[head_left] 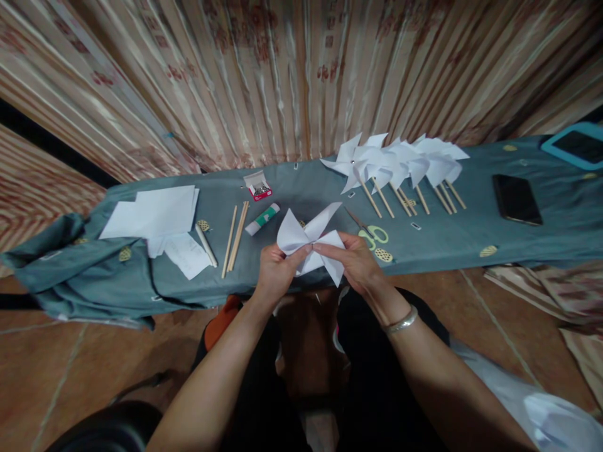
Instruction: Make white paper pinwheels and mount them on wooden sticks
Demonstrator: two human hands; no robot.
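Note:
A white paper pinwheel (325, 219) without a stick is held over the table's front edge, its blades spread. My left hand (277, 269) grips it from the left, the thumb pressed near its centre. From the other side my right hand (360, 263) holds it too, thumb and fingers closed at the middle. Just beyond lie a glue stick (262, 220) with a green label and an opened small red-and-white box (258, 186) of metal pins or tacks. Scissors (372, 234) with light green handles rest near my right hand.
Several finished pinwheels (362, 160) on wooden sticks lie in a row at the back right. Loose wooden sticks (238, 238), a white pen (206, 245) and paper sheets (164, 210) are at left. A dark phone (517, 199) and blue-framed device (577, 145) lie right. A curtain (292, 81) hangs behind.

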